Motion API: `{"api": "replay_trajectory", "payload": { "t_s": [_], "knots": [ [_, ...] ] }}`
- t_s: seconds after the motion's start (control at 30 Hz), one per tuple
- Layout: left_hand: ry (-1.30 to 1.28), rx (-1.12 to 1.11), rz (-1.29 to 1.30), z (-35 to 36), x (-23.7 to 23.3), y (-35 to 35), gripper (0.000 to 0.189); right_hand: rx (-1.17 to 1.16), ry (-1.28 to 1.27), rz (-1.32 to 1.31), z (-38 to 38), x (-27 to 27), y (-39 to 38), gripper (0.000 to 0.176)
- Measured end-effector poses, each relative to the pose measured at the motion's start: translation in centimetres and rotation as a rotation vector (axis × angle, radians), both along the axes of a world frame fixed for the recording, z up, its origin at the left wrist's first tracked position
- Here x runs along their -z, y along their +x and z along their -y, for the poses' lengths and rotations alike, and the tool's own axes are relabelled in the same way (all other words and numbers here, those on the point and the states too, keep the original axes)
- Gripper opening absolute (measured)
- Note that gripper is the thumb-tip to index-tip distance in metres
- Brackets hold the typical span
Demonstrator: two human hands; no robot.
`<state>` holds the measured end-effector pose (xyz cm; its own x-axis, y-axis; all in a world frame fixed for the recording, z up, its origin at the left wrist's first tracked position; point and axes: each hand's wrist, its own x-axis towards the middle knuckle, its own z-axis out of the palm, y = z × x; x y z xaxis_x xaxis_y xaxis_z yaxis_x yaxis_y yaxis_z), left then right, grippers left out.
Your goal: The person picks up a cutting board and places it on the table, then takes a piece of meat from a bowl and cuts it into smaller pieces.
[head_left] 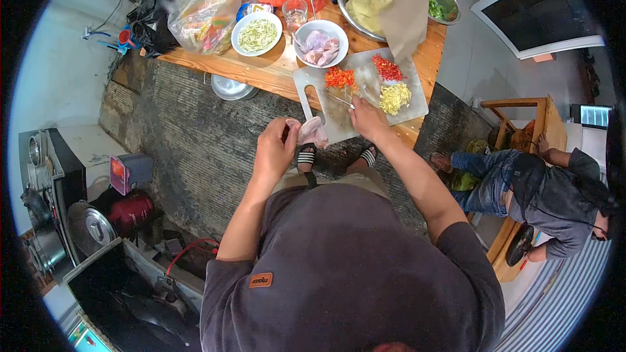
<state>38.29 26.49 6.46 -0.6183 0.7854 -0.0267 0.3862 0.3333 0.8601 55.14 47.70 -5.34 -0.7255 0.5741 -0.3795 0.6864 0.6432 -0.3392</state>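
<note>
My left hand (275,145) is closed on a pale piece of raw chicken (314,133), held in the air just off the near left edge of the cutting board (338,124). A knife (338,99) is in my right hand (369,120), its blade over the board and pointing up and left. Three chopped heaps lie on the board: orange-red bits (339,78), darker red bits (387,67) and pale yellow bits (395,98). Behind it stands a white bowl (343,49) with more raw chicken pieces (318,53).
On the wooden table (277,73) are a bowl of green-white shreds (257,36), a glass (295,13), plastic bags (205,16) and a metal bowl of dough (367,13). Brown paper (405,10) overhangs that bowl. A lidded pot (231,88) is below. Another person (548,186) is at right.
</note>
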Motion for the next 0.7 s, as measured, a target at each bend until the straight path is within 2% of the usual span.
{"api": "replay_trajectory", "payload": {
  "t_s": [0.27,0.43,0.5,0.7],
  "knots": [
    [-0.004,-0.009,-0.030,0.2,-0.2,-0.4,0.018,0.084,0.045,-0.055,-2.7,0.8,0.2,0.032],
    [0.039,-0.010,-0.054,0.5,0.2,-0.7,0.019,-0.015,0.071,-0.089,-5.0,-0.2,1.0,0.030],
    [-0.013,-0.008,0.002,0.7,0.0,-0.8,0.013,-0.032,0.065,-0.082,-5.6,-0.8,1.2,0.029],
    [-0.027,-0.024,0.019,1.0,-0.3,-0.9,0.013,-0.126,0.089,-0.085,-6.7,-1.2,2.6,0.027]
  ]
}}
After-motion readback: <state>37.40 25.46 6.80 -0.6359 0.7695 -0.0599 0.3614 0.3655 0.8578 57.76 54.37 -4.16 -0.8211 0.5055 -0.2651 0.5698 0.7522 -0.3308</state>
